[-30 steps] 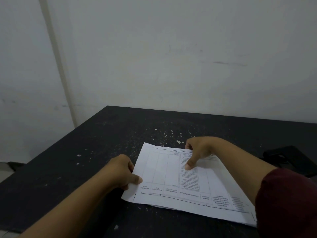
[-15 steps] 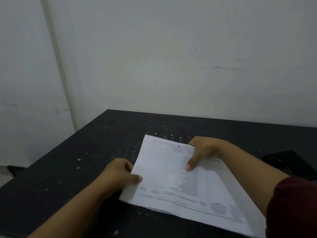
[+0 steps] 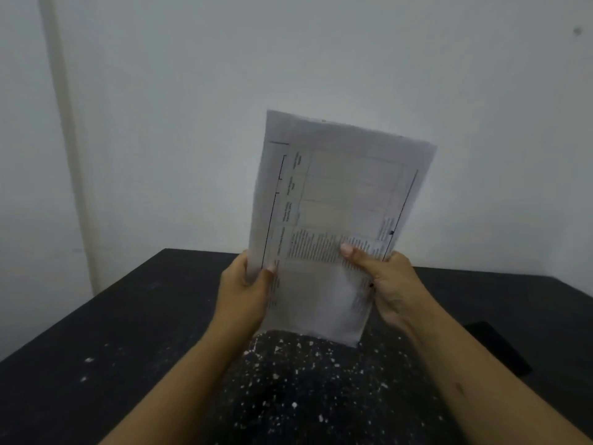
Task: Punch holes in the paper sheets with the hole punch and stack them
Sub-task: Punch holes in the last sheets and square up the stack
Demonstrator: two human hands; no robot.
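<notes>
A bundle of printed paper sheets [image 3: 337,200] stands upright on its short edge, its lower edge touching the black table [image 3: 134,316]. My left hand [image 3: 244,293] grips the bundle's left side with the thumb on the front. On the right side my right hand [image 3: 388,284] holds it, thumb pressed on the printed text. A dark flat object, probably the hole punch [image 3: 494,348], lies at the table's right side, partly behind my right forearm.
Small white paper bits [image 3: 298,364] are scattered over the table in front of me. A pale wall [image 3: 288,59] rises right behind the table's far edge. The table's left edge runs diagonally at the left.
The sheets lay flat on the table a second ago; both hands have lifted them and turned them upright onto their short edge.
</notes>
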